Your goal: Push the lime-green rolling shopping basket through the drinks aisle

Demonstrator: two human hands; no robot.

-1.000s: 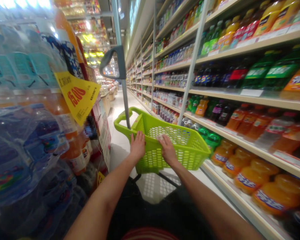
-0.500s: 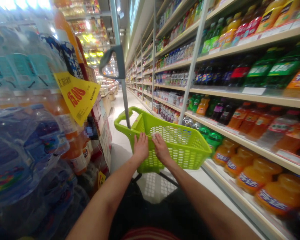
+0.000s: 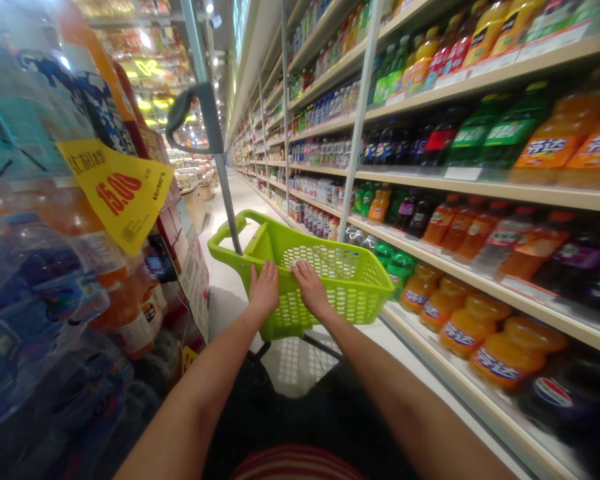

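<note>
A lime-green plastic shopping cart (image 3: 330, 293) with perforated basket walls is in front of me, turned sideways across the aisle. My left hand (image 3: 264, 288) grips the near rim, close to the basket's left end, with its fingers over the top. A short way to the right, my right hand (image 3: 310, 288) holds the same rim, fingers hooked over it. A small white spot shows at the right fingertips; I cannot make out what it is. From the cart's left end rises a grey pole with a dark grey loop grip (image 3: 197, 120). The basket floor is mostly hidden.
Shelves of soda bottles (image 3: 480, 347) line the right side, close to the cart. On the left stand wrapped bottle packs (image 3: 40, 280) with a yellow price sign (image 3: 117, 193) jutting out. A pale tiled aisle (image 3: 245, 193) runs into the distance.
The view has shifted a little to the right, so the cart, hands and shelves appear further left. Both hands keep their places on the rim.
</note>
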